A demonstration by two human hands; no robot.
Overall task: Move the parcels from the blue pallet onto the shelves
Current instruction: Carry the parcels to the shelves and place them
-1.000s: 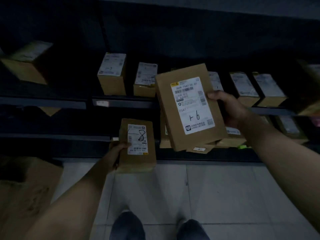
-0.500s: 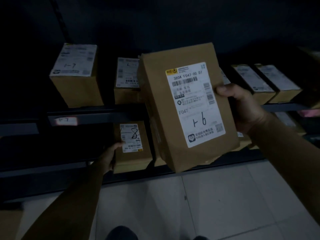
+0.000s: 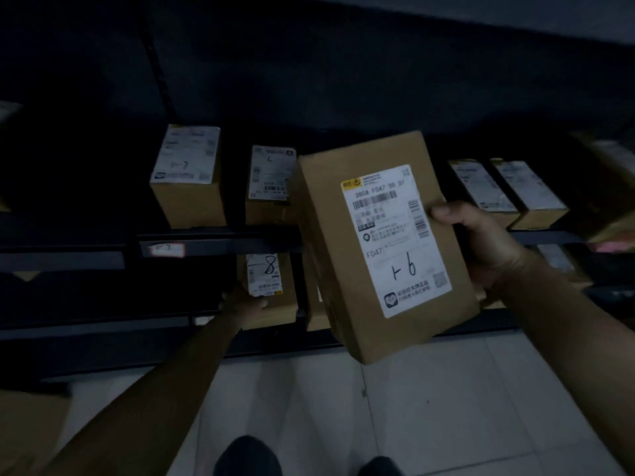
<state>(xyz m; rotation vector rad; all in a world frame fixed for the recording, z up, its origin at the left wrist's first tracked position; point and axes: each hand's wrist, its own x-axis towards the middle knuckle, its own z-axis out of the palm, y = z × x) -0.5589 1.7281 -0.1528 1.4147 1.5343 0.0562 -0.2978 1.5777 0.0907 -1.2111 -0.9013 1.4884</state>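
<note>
My right hand (image 3: 481,242) grips a brown cardboard parcel (image 3: 381,245) by its right edge, thumb on the white label marked "1-6". It hangs tilted in front of the dark shelves (image 3: 220,240). My left hand (image 3: 242,304) holds a smaller brown parcel (image 3: 271,290) marked "8" at its lower left corner. That parcel sits inside the lower shelf level, partly behind the shelf rail. The blue pallet is out of view.
On the upper shelf stand a box marked "1-7" (image 3: 187,176), a smaller box (image 3: 269,185) and two long boxes (image 3: 508,190) to the right. More parcels lie behind the big parcel. A cardboard box (image 3: 27,427) sits at the lower left. My shoes (image 3: 247,456) stand on pale tiles.
My left hand has pushed the "8" parcel further into the lower shelf. The "1-6" parcel in my right hand has shifted right and lower in view as the camera moved.
</note>
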